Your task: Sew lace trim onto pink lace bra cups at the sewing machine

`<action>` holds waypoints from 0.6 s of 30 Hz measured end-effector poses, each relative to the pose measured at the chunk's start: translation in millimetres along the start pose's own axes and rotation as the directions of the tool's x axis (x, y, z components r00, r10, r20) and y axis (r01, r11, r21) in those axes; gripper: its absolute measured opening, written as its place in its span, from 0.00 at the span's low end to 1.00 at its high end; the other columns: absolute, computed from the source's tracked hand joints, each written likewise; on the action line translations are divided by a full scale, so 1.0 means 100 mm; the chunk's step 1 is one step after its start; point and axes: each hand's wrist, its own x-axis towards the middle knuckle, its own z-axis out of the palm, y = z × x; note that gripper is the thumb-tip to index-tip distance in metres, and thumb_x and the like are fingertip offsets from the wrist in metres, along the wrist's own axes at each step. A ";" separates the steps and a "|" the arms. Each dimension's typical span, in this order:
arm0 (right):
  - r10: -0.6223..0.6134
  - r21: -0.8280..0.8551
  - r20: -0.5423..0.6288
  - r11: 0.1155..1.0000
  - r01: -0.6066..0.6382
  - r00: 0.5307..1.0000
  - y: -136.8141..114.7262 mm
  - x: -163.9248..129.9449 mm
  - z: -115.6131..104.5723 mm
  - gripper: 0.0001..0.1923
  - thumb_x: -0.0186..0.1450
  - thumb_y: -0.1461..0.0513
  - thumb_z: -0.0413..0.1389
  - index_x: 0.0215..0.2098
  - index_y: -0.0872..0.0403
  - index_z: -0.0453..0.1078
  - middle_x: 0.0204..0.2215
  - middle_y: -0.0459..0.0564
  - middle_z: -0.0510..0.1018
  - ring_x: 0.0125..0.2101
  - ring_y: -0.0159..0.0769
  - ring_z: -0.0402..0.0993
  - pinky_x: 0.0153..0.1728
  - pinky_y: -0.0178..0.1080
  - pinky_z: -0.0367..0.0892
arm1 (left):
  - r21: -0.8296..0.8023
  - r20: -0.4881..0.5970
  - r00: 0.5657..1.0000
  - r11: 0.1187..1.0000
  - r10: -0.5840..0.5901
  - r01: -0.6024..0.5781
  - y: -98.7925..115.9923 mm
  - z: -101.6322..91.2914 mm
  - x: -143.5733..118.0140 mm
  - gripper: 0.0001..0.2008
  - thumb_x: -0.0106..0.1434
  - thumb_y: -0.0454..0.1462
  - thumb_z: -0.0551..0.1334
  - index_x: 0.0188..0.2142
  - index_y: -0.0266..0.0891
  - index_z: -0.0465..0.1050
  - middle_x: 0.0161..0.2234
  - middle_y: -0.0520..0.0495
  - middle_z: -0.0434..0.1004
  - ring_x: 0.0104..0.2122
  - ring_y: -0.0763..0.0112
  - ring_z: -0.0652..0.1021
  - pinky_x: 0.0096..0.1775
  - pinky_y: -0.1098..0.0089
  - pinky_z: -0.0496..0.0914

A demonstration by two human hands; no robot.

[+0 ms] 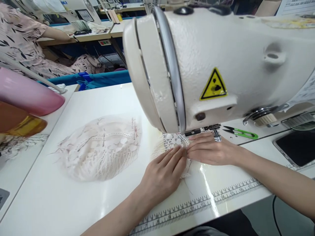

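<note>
A piece of white lace lies under the head of a white sewing machine. My left hand rests on its near side, closed, with bent fingers gripping the fabric against the table. From the right, my right hand reaches in close to the presser foot. Its fingers are pressed together on the lace edge, and the thumb is hidden. The two hands' fingertips meet. The machine head hides the needle. To the left, a larger sheer lace piece with loose brown threads is spread on the white table.
Green thread snips lie behind my right wrist, and a dark phone is at the right. A ruler strip runs along the front edge. Pink and brown thread cones stand left. A person in patterned clothing sits beyond.
</note>
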 end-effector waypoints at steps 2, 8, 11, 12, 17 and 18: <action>0.005 -0.006 -0.005 1.000 -0.005 1.000 -0.01 0.00 0.00 0.07 0.66 0.67 0.52 0.40 0.52 0.68 0.37 0.41 0.79 0.39 0.25 0.75 0.53 0.38 0.68 | -0.005 0.012 1.000 1.000 -0.005 0.005 -0.01 0.01 -0.01 0.12 0.62 0.30 0.54 0.44 0.28 0.69 0.46 0.37 0.77 0.49 0.60 0.76 0.46 0.64 0.76; -0.007 -0.016 -0.012 1.000 0.007 1.000 0.00 0.03 -0.01 0.05 0.66 0.67 0.53 0.39 0.53 0.68 0.35 0.43 0.79 0.39 0.26 0.74 0.51 0.37 0.69 | -0.010 0.047 0.998 0.999 -0.038 0.038 -0.01 0.02 -0.01 0.13 0.62 0.30 0.54 0.45 0.28 0.69 0.47 0.36 0.76 0.49 0.60 0.76 0.46 0.64 0.76; -0.016 -0.049 -0.008 0.999 0.016 1.000 0.02 0.02 0.00 0.05 0.66 0.66 0.53 0.40 0.53 0.67 0.35 0.43 0.79 0.40 0.27 0.74 0.46 0.36 0.71 | -0.016 0.050 0.998 0.999 -0.043 0.043 -0.01 0.02 0.00 0.13 0.62 0.30 0.54 0.45 0.28 0.69 0.48 0.36 0.76 0.49 0.60 0.76 0.46 0.64 0.76; -0.017 -0.068 -0.009 0.998 0.016 1.000 0.02 0.01 0.00 0.05 0.66 0.66 0.53 0.41 0.53 0.67 0.35 0.43 0.79 0.40 0.27 0.73 0.44 0.35 0.71 | -0.020 0.053 0.998 0.999 -0.046 0.047 -0.01 0.01 0.00 0.13 0.62 0.31 0.54 0.45 0.28 0.69 0.48 0.36 0.76 0.49 0.60 0.76 0.46 0.64 0.76; -0.034 -0.188 -0.080 0.982 0.019 0.996 0.01 0.02 -0.03 0.06 0.66 0.65 0.52 0.40 0.52 0.68 0.32 0.41 0.79 0.36 0.26 0.74 0.33 0.33 0.69 | -0.041 0.071 0.996 0.997 -0.060 0.063 -0.01 0.01 0.00 0.14 0.64 0.33 0.54 0.48 0.28 0.68 0.49 0.35 0.75 0.51 0.59 0.74 0.47 0.62 0.75; -0.035 -0.197 -0.089 0.980 0.017 0.995 0.01 0.03 -0.04 0.05 0.66 0.65 0.51 0.40 0.52 0.68 0.31 0.41 0.79 0.35 0.26 0.74 0.32 0.33 0.69 | -0.044 0.070 0.996 0.997 -0.060 0.064 -0.01 0.02 0.00 0.14 0.64 0.33 0.54 0.48 0.28 0.68 0.49 0.35 0.75 0.51 0.58 0.74 0.47 0.62 0.75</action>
